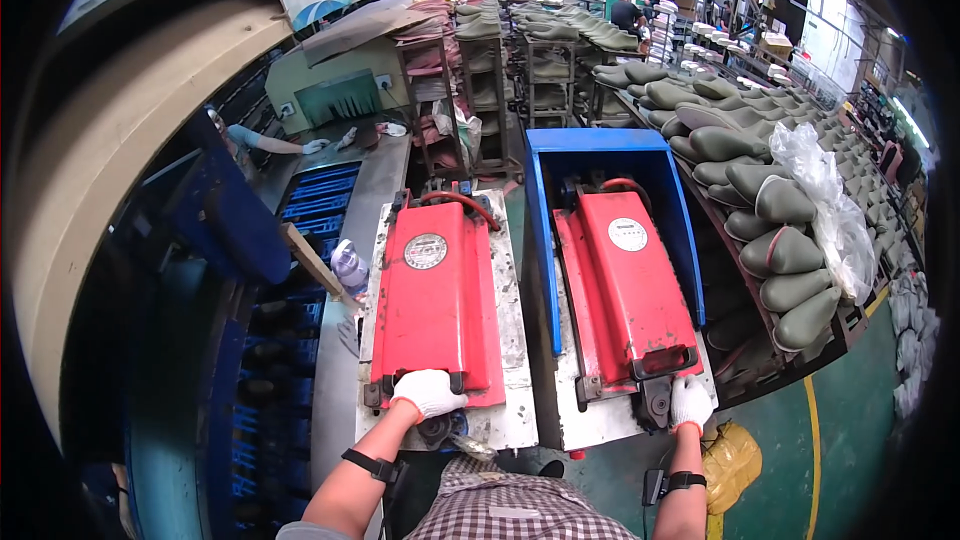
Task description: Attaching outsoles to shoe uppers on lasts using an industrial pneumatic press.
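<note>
Two forearms [352, 485] angle forward from my view's lower edge. I have the left hand [428, 394] curled over the handle [457, 381] of the left press [425, 305]; the right hand [691, 403] is at the near right corner of the right press [645, 290], its grip unclear to me.

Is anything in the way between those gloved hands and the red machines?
Nothing visible is. The left hand is at the near end of the left red machine, the right hand by the near corner of the right red machine. The blue hood stands around that machine's back and sides only.
</note>
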Available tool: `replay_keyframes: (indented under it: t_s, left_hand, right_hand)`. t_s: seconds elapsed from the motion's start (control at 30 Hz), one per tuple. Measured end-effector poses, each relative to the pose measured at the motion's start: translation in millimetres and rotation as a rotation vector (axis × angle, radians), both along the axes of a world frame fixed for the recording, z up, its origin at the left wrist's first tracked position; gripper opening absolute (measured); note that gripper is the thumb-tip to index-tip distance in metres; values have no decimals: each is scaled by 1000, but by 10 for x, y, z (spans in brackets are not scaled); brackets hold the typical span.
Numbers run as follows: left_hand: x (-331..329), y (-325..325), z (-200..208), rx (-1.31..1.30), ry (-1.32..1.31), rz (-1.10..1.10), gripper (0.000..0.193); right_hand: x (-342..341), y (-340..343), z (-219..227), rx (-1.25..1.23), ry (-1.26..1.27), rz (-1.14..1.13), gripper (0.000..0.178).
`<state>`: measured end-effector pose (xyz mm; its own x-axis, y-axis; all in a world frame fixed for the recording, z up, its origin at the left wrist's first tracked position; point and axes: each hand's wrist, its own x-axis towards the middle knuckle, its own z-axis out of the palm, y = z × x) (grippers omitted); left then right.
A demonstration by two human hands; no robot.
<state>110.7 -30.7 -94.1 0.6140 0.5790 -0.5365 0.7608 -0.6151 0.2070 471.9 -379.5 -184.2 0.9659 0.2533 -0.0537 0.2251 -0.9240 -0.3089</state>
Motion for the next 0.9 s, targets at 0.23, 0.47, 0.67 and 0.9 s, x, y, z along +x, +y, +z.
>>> replay_keyframes:
  t_s: [0.23, 0.47, 0.67, 0.9]
  left_hand:
    - [37, -30, 86, -13, 52, -34, 57]
    - [6, -33, 59, -25, 52, -13, 60]
    - [-18, 0, -18, -13, -10, -32, 64]
    - [-27, 6, -44, 3, -18, -43, 63]
  right_hand:
    - [-17, -17, -16, -2, -74, 5, 44]
    - [-32, 35, 22, 14, -79, 1, 41]
    - [-21, 7, 0, 27, -100, -6, 41]
    - [-48, 48, 59, -26, -55, -15, 42]
